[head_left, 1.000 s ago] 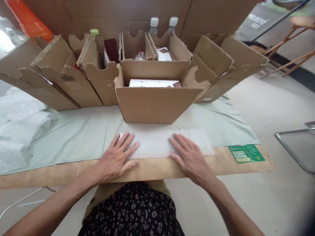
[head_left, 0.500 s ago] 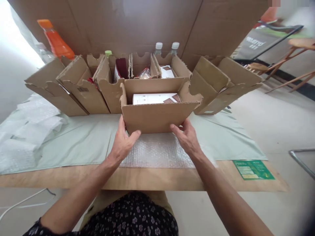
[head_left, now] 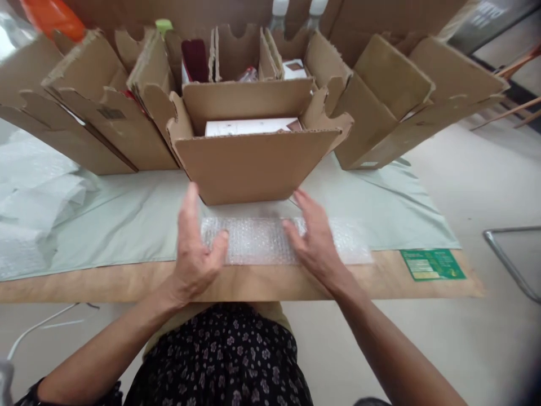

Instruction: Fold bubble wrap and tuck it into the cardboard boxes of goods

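Right in front of me stands an open cardboard box [head_left: 253, 169], with a white carton [head_left: 245, 127] showing inside it. Bubble wrap [head_left: 253, 242] lies flat on the pale green cloth, between the box and the table's front edge. My left hand [head_left: 196, 248] is open, its fingertips near the box's lower left corner and its thumb over the wrap. Close to the lower right corner, my right hand [head_left: 313, 234] is also open with fingers apart, partly above the bubble wrap. Neither hand holds anything.
Several open cardboard bins [head_left: 101, 124] stand in a row behind the box, with bottles [head_left: 279, 14] beyond them. A heap of bubble wrap pieces [head_left: 38, 192] is at the left. A green printed card [head_left: 433, 265] lies at the wooden table's [head_left: 262, 285] right front.
Both hands have let go of the cardboard box and drawn back toward me. The box now stands further back, uncovering more cloth behind the bubble wrap. The view has tilted down.
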A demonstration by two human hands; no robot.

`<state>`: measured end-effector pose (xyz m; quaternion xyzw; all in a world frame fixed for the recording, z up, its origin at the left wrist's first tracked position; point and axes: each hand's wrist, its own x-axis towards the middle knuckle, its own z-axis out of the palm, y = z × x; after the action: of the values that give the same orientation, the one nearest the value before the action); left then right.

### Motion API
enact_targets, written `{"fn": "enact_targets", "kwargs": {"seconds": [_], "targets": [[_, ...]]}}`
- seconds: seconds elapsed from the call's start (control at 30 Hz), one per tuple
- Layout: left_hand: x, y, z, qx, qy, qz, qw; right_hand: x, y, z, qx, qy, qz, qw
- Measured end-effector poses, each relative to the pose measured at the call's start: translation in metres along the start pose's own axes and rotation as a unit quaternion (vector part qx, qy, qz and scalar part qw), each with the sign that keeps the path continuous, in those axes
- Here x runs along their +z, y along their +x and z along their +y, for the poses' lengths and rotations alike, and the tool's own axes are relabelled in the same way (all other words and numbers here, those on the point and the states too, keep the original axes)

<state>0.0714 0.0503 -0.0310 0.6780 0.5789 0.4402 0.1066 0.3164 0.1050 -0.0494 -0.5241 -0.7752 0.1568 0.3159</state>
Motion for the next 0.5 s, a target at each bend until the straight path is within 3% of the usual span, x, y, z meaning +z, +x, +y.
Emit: {"fn": "enact_targets", "kwargs": {"seconds": [0.1,0.2,0.3,0.4,0.47,0.5], "targets": [[0.018,-0.016,0.003,0.087,0.095,-0.171,0.977,0.029,-0.011,-0.032,-0.064,-0.073,-0.114,0.989],[0.024,-0.023,-0.014,0.129,0.203,-0.282,0.929,0.033,-0.022,-0.027,-0.082,-0.140,-0.181,0.970],[0.005,-0.028,-0.040,0.125,0.270,-0.295,0.908,-0.008,-0.052,0.025,-0.035,-0.212,-0.146,0.966],[-0.017,-0.031,-0.051,0.090,0.293,-0.257,0.916,-0.063,-0.083,0.078,0.063,-0.295,-0.057,0.952],[-0.021,-0.031,-0.044,0.087,0.291,-0.218,0.927,-0.079,-0.093,0.083,0.102,-0.335,0.017,0.937],[-0.019,-0.031,-0.037,0.101,0.284,-0.205,0.931,-0.078,-0.093,0.075,0.099,-0.339,0.041,0.935]]}}
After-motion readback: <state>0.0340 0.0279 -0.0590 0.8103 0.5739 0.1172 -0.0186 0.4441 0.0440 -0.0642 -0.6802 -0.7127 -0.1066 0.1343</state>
